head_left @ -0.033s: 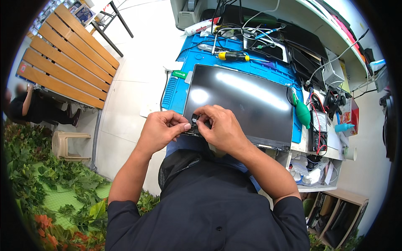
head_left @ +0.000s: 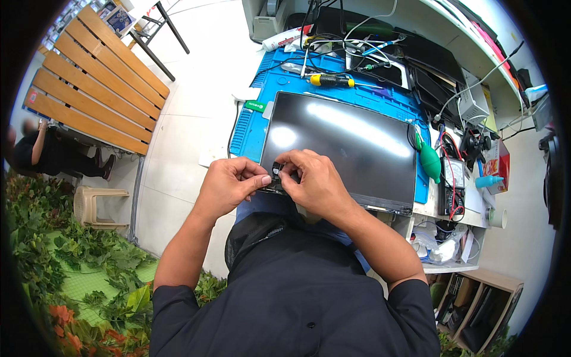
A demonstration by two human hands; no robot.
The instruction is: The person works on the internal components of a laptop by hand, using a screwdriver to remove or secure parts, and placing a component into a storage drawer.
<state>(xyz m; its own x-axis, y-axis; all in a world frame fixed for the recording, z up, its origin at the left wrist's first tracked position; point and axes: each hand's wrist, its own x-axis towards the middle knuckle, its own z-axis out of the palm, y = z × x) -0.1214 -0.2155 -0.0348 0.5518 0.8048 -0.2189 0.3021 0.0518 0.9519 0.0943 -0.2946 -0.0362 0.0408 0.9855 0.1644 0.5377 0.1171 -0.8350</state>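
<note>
A dark, glossy laptop display panel (head_left: 351,152) lies on the blue work mat (head_left: 247,134), its lower edge toward me. At the panel's near left corner, my left hand (head_left: 231,185) pinches thumb against fingers; what it holds there is too small or hidden to make out. Close beside it, my right hand (head_left: 316,183) has thumb and index finger closed around a small black part (head_left: 276,169) with a pale patch. Bright light reflections cross the panel's surface.
Beyond the panel lie a yellow-and-black screwdriver (head_left: 332,80), tangled cables and a white tube (head_left: 285,38). A green air blower (head_left: 429,162) stands at the panel's right, near a light blue bottle (head_left: 489,181). A person (head_left: 53,149) is by the slatted wooden table (head_left: 98,83) at far left.
</note>
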